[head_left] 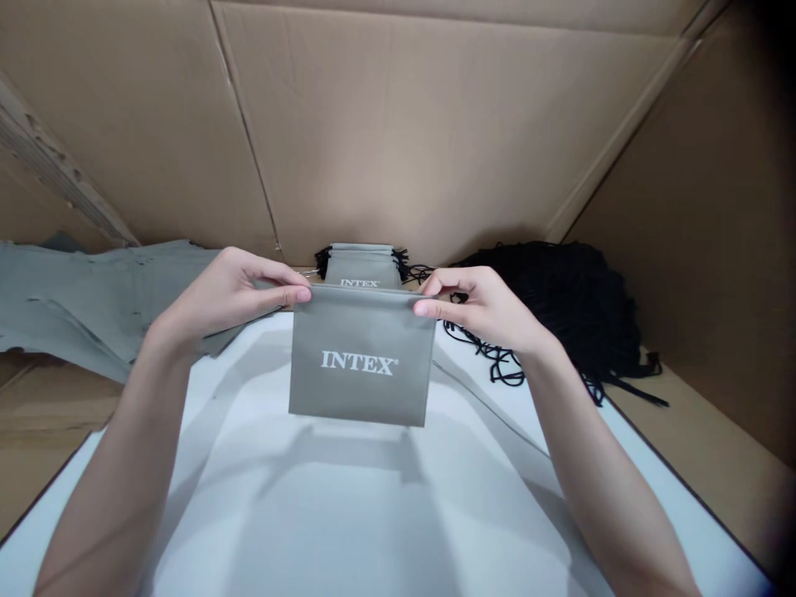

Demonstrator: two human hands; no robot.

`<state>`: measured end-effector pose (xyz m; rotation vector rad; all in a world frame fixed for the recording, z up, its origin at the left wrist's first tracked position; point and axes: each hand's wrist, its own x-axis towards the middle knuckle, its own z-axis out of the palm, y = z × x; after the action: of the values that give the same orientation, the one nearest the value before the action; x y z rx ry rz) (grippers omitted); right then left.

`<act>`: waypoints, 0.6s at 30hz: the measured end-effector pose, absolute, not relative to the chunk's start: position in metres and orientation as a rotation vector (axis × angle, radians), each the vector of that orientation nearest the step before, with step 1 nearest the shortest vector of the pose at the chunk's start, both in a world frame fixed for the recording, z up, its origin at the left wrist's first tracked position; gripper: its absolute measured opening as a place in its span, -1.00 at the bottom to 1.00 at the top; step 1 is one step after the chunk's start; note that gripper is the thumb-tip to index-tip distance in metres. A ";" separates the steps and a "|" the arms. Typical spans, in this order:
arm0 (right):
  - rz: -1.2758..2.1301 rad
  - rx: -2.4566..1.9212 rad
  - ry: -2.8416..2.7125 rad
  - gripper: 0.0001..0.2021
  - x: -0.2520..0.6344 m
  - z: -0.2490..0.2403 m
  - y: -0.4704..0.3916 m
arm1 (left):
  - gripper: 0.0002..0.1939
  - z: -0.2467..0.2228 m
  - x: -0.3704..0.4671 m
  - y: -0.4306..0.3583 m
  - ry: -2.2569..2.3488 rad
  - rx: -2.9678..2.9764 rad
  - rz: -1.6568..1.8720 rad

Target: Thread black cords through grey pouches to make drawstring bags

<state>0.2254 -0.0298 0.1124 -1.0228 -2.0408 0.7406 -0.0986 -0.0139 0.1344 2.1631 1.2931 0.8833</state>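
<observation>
Above the white table (348, 514), partly hidden fingers (301, 294) pinched on grey pouch (361, 390).

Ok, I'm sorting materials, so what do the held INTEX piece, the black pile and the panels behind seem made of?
The grey INTEX piece: probably matt vinyl or coated fabric, being smooth with crisp edges. The black pile: likely dull textile cord, given its thin, curling strands. The panels: apparently brown, matt cardboard, by their creases and folds.
</observation>
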 end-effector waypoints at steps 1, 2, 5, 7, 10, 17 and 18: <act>0.739 -0.989 -1.962 -0.64 0.224 0.110 -0.029 | -0.78 0.134 -0.096 -0.015 1.292 2.149 0.969; 0.741 -0.950 -1.883 -0.67 0.222 0.108 -0.028 | -0.79 0.134 -0.094 -0.016 1.290 2.139 1.049; 0.775 -0.840 -1.676 -0.74 0.216 0.101 -0.022 | -0.69 0.132 -0.089 -0.016 1.252 2.113 1.231; 0.814 -0.805 -1.572 -0.67 0.212 0.096 -0.018 | -0.59 0.130 -0.086 -0.015 1.210 2.080 1.281; 0.866 -0.806 -1.468 -0.46 0.208 0.089 -0.011 | -0.53 0.125 -0.083 -0.010 1.175 2.033 1.308; 1.016 -0.774 -1.473 -0.45 0.210 0.084 -0.009 | -0.41 0.118 -0.078 -0.001 1.119 1.927 1.271; 1.044 -0.770 -1.495 -0.45 0.209 0.084 -0.010 | -0.39 0.119 -0.076 -0.003 1.122 1.927 1.239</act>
<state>0.2094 -0.0100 0.0843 -0.7698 -1.4947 1.0444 -0.0758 -0.0028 0.1188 1.9271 1.1223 1.2387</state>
